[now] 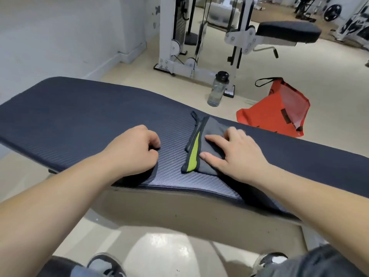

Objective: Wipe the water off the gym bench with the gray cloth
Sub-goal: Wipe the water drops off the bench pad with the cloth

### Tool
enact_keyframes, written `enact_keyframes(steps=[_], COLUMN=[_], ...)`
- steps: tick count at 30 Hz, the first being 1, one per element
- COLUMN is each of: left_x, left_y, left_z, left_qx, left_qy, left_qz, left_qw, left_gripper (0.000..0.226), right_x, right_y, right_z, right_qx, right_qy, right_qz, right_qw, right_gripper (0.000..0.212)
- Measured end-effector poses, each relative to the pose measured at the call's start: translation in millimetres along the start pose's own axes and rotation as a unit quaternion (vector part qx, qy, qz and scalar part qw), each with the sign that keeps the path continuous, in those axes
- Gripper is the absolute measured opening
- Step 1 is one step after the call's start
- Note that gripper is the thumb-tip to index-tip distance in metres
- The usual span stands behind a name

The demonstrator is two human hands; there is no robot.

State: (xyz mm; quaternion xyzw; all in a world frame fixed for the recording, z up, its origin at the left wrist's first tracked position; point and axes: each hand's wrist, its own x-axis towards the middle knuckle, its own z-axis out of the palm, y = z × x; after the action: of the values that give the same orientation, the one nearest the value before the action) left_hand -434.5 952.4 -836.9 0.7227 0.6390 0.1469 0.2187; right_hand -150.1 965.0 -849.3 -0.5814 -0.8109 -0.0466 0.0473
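Right hand (pixel 237 154) flat on the cloth (pixel 211 128), left hand (pixel 135 148) curled on the bench (pixel 79 112)
The right hand's fingers are straight and spread, pressing the folded gray cloth down at mid-bench; the left, just beside it, rests knuckles-down with fingers tucked under, seemingly holding nothing. The cloth is soft, dark-hemmed, with a lime stripe and a loop at its far end. The bench pad is long, dark navy, finely ribbed, with a sheen near its front edge that may be wetness. A clear bottle (pixel 217 90) and a red bag (pixel 273 114) sit on the floor beyond
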Motion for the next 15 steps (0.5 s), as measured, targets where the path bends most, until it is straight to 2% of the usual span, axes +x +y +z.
enact_keyframes(steps=[4,8,12,15], left_x=[-4,-7,-13,-19], left_y=[-8,-22,-39,-51], left_z=[-5,-16,-24,-29], left_qx=[-0.010,-0.019,-0.018,-0.012], left_qy=[0.002,0.021,0.053,0.068], left_qz=[-0.017,-0.054,-0.085,-0.098], left_qw=[1.000,0.998,0.995,0.993], left_gripper=[0.022,0.023,0.023,0.026], right_x=[35,71,101,91], right_y=[-14,-42,-84,-123], right_z=[6,17,20,17], right_qx=[-0.025,-0.031,-0.043,-0.031], right_qy=[-0.019,-0.014,-0.015,-0.006], right_qz=[0.114,0.134,0.086,-0.014], right_qw=[0.993,0.990,0.995,0.999], right_gripper=[0.065,0.066,0.067,0.066])
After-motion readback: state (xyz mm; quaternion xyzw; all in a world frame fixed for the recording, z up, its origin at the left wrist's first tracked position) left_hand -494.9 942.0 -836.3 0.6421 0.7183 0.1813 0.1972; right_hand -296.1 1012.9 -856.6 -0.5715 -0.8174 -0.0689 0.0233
